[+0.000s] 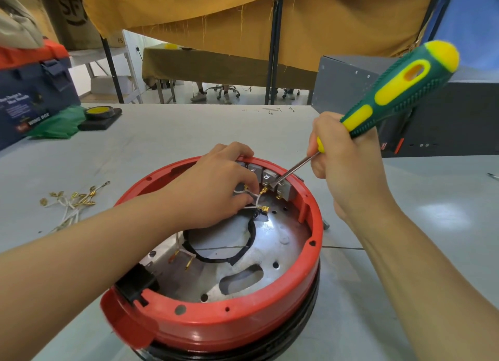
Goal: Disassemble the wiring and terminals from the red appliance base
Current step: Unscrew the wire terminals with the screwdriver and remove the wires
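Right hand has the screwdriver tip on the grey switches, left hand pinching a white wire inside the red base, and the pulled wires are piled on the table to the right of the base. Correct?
One slip: the pile of pulled wires lies left of the red base, not right, as the head view shows. The rest holds: the right hand holds the screwdriver with its tip on the grey switches, and the left hand pinches a white wire inside the base.

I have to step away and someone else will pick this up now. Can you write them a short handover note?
Left hand pinches a white wire by the grey switch blocks inside the red base.
Right hand grips the screwdriver; its tip sits at the switch blocks.
Done: a pile of removed wires with brass terminals lies on the table, left of the base.
Left: white wires and brass terminals at the switches and near the black loop.
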Demonstrator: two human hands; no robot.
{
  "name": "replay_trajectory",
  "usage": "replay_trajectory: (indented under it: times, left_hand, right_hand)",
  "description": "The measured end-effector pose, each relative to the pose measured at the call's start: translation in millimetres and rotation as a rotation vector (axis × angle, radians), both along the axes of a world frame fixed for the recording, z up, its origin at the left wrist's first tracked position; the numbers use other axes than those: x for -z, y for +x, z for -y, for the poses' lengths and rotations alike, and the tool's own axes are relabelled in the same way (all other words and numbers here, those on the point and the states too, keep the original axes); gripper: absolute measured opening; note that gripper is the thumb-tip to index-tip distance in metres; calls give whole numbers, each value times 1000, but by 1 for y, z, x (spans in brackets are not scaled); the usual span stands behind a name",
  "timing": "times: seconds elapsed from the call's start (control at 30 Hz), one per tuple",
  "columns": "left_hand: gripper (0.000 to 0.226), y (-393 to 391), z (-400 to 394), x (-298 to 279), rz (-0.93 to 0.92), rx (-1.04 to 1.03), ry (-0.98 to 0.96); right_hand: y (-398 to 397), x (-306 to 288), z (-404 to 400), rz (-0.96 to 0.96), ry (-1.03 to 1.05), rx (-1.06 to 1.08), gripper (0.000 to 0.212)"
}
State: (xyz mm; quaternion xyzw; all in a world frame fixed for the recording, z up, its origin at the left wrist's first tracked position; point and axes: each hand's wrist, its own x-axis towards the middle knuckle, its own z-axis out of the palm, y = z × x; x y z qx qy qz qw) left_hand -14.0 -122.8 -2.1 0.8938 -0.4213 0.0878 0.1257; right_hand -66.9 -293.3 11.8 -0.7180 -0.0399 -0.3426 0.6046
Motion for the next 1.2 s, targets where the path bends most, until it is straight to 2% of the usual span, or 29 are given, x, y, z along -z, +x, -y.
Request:
replay_trajectory:
  times: [0.17, 0.3, 0.5, 0.83, 1.07, 1.2]
  left_hand:
    - [14, -1, 0, 0, -2, -4, 3]
    - [13, 0, -1, 0, -4, 0, 0]
    - [12, 2, 0, 1, 4, 2, -2]
    - [14, 1, -1, 1, 5, -2, 4]
    - [14, 1, 0, 1, 6, -5, 4]
    - [14, 0, 1, 1, 10, -5, 0]
  right_hand:
    - [3, 4, -5, -79, 90, 1, 31]
    - [1, 3, -10, -36, -50, 1, 27]
    - [-6, 2, -4, 71, -7, -10, 31]
    - [-16, 3, 2, 104, -357, -35, 35]
    - [-14, 5, 5, 61, -321, -131, 34]
    - [-9, 7, 6, 44, -190, -130, 27]
